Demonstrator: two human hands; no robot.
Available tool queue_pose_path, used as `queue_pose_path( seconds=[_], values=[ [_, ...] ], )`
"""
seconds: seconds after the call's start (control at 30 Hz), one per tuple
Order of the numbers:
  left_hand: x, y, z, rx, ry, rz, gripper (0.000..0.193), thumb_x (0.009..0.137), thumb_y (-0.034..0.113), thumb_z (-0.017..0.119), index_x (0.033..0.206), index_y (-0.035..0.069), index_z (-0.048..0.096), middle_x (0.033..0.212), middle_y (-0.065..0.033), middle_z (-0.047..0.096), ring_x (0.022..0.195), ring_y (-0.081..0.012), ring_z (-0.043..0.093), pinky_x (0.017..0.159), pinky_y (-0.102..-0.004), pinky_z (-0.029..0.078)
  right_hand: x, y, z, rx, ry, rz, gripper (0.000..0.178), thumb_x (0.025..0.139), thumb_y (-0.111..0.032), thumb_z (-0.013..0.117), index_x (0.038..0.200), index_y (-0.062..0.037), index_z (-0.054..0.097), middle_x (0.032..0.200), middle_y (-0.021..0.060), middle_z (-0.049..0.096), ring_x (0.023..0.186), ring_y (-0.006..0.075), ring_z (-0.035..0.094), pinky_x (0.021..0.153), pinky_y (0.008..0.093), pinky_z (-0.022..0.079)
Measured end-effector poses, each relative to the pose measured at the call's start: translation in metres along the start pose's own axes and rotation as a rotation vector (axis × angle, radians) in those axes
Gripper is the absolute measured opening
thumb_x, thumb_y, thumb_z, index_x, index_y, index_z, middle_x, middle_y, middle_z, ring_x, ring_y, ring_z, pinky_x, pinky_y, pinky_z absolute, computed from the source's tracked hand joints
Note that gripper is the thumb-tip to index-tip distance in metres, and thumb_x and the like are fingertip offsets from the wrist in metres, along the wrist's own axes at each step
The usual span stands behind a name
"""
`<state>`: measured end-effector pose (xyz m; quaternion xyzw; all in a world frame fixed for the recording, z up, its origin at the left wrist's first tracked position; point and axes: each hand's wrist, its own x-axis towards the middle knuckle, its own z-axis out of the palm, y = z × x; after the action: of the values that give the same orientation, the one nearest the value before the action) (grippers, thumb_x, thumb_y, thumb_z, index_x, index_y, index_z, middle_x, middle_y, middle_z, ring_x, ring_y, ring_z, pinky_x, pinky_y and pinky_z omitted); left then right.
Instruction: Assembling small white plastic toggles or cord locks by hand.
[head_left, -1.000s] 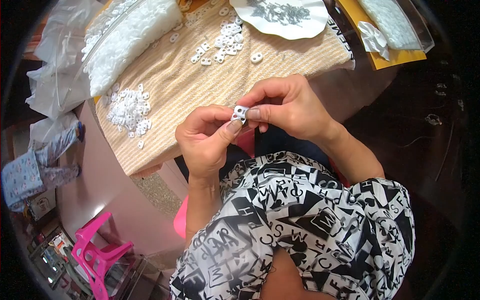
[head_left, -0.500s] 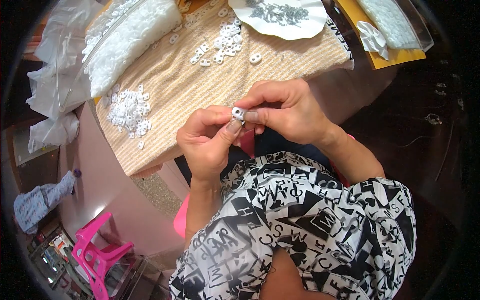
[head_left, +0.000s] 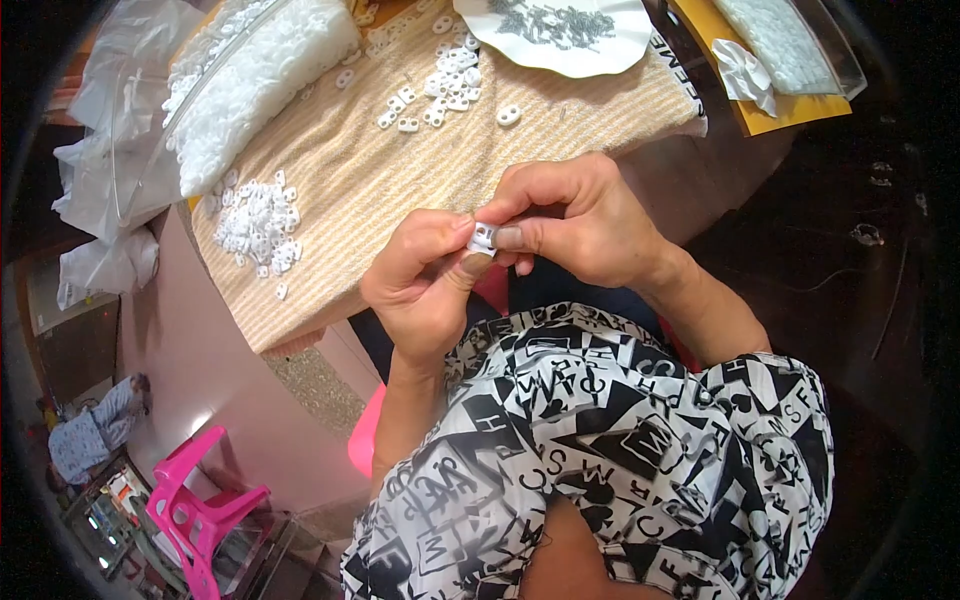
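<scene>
At frame centre, the left hand (head_left: 425, 290) and right hand (head_left: 575, 215) pinch one small white clip (head_left: 483, 238) between fingertips (likely for close assembly), near the bench (head_left: 400, 190) piles.

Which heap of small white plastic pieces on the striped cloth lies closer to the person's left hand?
The loose heap of small white plastic pieces near the cloth's left edge; the other heap lies farther up, beside the white plate.

My fingers (head_left: 520, 236) cover most of the small white piece (head_left: 483, 238), so I can't make out its shape. At the top edge, the white plate (head_left: 590, 50) is cut off, its dark bits (head_left: 555, 20) too small to identify.
</scene>
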<state>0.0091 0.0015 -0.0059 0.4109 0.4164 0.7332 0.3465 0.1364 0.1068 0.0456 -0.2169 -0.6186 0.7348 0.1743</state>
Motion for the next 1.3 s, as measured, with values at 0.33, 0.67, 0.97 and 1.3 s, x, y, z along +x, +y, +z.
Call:
queue_pose_path(
  seconds=[0.33, 0.67, 0.97, 1.3],
  values=[
    [-0.001, -0.003, 0.012, -0.003, 0.050, 0.092, 0.017, 0.075, -0.004, 0.061, 0.091, -0.001, 0.055, 0.086, -0.0131, 0.053, 0.068, -0.0147, 0.053, 0.059, -0.0230, 0.045, 0.000, 0.001, 0.003, -0.011, 0.018, 0.033, 0.009, 0.077, 0.003, 0.058, 0.085, 0.0063, 0.058, 0.074, 0.0068, 0.058, 0.061, 0.0084, 0.057, 0.053, 0.0183, 0.047],
    [-0.002, -0.013, 0.014, 0.000, 0.041, 0.142, 0.019, 0.077, -0.006, 0.057, 0.094, 0.001, 0.053, 0.088, -0.0133, 0.052, 0.065, -0.0145, 0.053, 0.059, -0.0234, 0.046, 0.004, 0.009, 0.002, 0.026, -0.005, 0.007, 0.007, 0.078, 0.004, 0.055, 0.085, 0.0062, 0.057, 0.073, 0.0070, 0.058, 0.059, 0.0087, 0.057, 0.053, 0.0190, 0.048],
    [0.002, -0.007, 0.011, 0.058, 0.040, 0.202, 0.019, 0.077, -0.003, 0.059, 0.094, 0.002, 0.052, 0.090, -0.0137, 0.052, 0.071, -0.0151, 0.053, 0.062, -0.0232, 0.046, 0.005, 0.013, 0.008, 0.212, 0.015, 0.020, 0.010, 0.078, 0.001, 0.056, 0.087, 0.0048, 0.060, 0.070, 0.0067, 0.060, 0.057, 0.0081, 0.056, 0.052, 0.0189, 0.047],
    [0.007, -0.010, -0.002, -0.095, 0.004, 0.052, 0.027, 0.078, 0.004, 0.060, 0.103, -0.003, 0.053, 0.097, -0.0138, 0.052, 0.079, -0.0166, 0.055, 0.068, -0.0250, 0.048, 0.002, 0.000, 0.008, 0.178, 0.090, -0.009, 0.019, 0.078, 0.005, 0.056, 0.097, 0.0063, 0.058, 0.089, 0.0100, 0.058, 0.073, 0.0117, 0.058, 0.063, 0.0207, 0.049]
  ],
)
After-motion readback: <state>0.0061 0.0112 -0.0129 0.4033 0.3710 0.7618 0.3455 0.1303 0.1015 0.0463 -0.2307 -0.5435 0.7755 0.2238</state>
